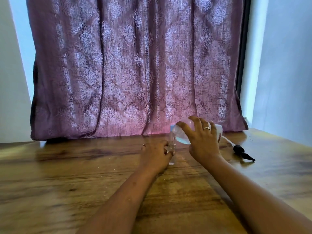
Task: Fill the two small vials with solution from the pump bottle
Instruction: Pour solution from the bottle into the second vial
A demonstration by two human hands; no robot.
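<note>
My left hand [156, 153] grips a small clear vial [171, 147] that stands upright on the wooden table [67, 174]. My right hand [202, 139] holds the clear pump bottle [181, 135] tipped on its side, its open neck pointing left and down over the vial's mouth. Bluish liquid shows inside the bottle. Just behind the vial a second small clear vial [173, 136] is partly visible. The black pump head [243, 152] with its white tube lies on the table to the right, apart from the bottle.
A purple patterned curtain [135, 73] hangs to the table's back edge right behind the bottle. Pale walls flank it. A small white fleck [171, 163] lies by the vial's base.
</note>
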